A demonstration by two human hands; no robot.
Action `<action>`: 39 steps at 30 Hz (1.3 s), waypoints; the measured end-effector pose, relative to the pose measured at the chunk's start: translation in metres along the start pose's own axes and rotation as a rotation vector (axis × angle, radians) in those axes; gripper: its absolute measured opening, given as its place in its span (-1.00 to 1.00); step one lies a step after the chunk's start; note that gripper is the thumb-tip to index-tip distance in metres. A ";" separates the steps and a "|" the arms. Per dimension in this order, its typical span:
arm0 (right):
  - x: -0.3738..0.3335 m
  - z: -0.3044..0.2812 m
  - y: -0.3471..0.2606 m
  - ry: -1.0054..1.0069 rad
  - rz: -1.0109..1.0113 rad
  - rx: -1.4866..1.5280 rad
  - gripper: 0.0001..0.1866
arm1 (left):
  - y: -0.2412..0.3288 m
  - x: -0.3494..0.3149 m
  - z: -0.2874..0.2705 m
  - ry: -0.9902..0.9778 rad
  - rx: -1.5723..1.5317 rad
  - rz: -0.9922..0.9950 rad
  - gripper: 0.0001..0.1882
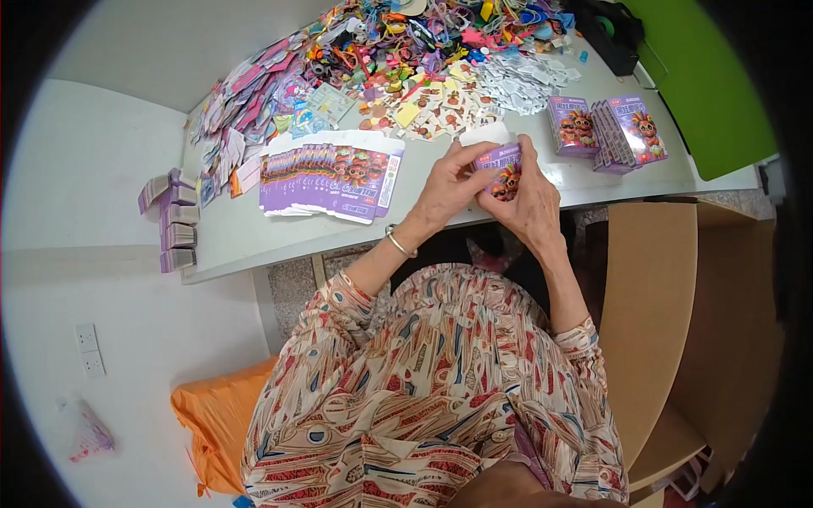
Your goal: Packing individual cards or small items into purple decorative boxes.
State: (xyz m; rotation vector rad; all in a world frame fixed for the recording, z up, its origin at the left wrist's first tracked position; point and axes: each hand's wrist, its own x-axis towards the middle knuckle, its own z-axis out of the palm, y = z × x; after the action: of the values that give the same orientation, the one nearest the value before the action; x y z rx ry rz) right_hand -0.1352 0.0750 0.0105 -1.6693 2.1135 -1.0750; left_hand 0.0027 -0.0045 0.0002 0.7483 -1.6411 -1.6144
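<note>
Between my two hands, above the table's front edge, is a small purple printed carton with its white top flap raised. My left hand grips it from the left, thumb and fingers on its front and top. My right hand wraps its right side and lower corner. To the left of my hands lies a fanned row of flat purple cartons. Right of them stand filled-out purple boxes, with a row of more boxes beside them.
Heaped small colourful trinkets cover the table's back, beside silvery packets and pink-purple packets. Stacks of cards sit at the left edge. A large cardboard box stands at right, an orange bag at left.
</note>
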 end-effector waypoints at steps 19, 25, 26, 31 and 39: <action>-0.001 -0.012 -0.002 -0.027 0.004 0.258 -0.14 | 0.004 -0.005 0.000 -0.119 -0.121 -0.131 -0.49; 0.006 -0.022 -0.001 -0.104 -0.032 0.230 -0.15 | 0.035 -0.008 0.008 -0.086 0.333 0.033 -0.47; 0.006 -0.022 0.000 -0.101 -0.026 0.227 -0.15 | 0.032 -0.009 0.009 -0.093 0.330 0.033 -0.47; 0.002 -0.017 0.000 -0.092 0.016 0.229 -0.13 | 0.025 -0.013 0.010 -0.068 0.628 0.371 -0.55; -0.002 -0.011 0.006 -0.002 -0.087 0.103 -0.12 | 0.029 0.002 0.002 0.006 -0.238 -0.264 -0.68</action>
State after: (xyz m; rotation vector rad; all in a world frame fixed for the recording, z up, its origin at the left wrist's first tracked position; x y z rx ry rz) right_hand -0.1456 0.0818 0.0141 -1.7274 1.9647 -1.1853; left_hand 0.0021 -0.0037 0.0292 0.8697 -1.3570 -1.9493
